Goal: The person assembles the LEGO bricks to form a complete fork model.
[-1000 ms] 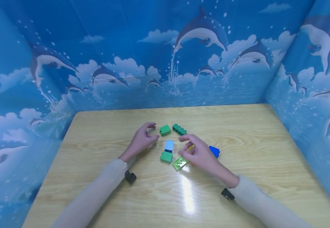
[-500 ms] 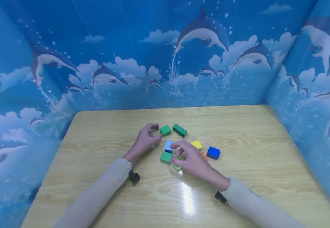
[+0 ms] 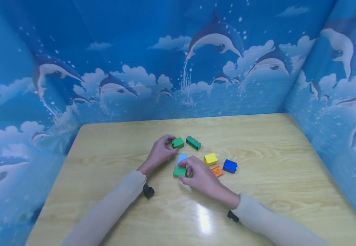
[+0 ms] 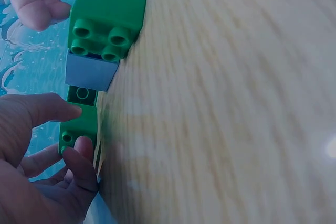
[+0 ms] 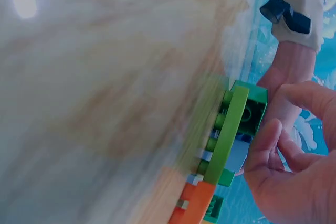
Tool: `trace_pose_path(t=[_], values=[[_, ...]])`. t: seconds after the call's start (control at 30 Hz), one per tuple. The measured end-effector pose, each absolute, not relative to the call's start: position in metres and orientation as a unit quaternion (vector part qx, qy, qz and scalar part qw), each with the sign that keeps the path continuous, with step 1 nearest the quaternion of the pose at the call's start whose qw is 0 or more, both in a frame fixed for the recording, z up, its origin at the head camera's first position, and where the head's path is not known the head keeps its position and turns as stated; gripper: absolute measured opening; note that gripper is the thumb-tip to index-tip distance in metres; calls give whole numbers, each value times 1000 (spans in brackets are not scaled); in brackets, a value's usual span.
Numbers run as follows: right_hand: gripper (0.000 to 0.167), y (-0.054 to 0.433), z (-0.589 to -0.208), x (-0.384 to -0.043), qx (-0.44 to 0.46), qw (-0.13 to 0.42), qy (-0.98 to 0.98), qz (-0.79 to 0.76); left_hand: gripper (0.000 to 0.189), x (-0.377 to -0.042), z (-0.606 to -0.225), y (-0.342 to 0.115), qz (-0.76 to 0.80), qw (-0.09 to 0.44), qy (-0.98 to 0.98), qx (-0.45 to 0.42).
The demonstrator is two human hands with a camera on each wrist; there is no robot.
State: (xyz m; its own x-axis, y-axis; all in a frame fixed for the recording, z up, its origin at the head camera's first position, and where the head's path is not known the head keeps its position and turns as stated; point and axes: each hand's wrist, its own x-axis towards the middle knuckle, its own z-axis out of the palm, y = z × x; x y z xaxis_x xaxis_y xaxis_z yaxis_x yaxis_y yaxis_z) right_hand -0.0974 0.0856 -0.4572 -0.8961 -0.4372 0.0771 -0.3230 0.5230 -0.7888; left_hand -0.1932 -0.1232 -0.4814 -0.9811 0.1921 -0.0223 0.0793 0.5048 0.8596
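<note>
The near green brick [image 3: 179, 172] lies leftward at the right hand's [image 3: 201, 176] parted fingertips, while the left hand [image 3: 161, 150] holds the far green brick [image 3: 178, 142].

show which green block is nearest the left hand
The far bright green block, by the left hand; the dark green block is farther right, the nearer bright green block by the right hand.

Surface [image 3: 258, 136]: pale wood grain, rounded far corners, beneath the hands [image 3: 200, 176]. Walls [image 3: 128, 20], three: blue, printed with leaping dolphins [image 3: 218, 31], white clouds [image 3: 171, 43] and splashing water; one beyond the hands, one to either side. Glare [image 3: 204, 218]: one white streak short of the hands.
</note>
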Motion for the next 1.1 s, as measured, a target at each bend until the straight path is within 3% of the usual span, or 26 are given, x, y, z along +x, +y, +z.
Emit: trace_pose_path(t=[0.8,1.1], values=[[47,76,-459,-98,-236,36,916,-323,40,-183,-484,-143,486,50,866,109],[45,76,-456,-99,-240,36,918,-315,43,-173,-480,-160,477,19,872,105]])
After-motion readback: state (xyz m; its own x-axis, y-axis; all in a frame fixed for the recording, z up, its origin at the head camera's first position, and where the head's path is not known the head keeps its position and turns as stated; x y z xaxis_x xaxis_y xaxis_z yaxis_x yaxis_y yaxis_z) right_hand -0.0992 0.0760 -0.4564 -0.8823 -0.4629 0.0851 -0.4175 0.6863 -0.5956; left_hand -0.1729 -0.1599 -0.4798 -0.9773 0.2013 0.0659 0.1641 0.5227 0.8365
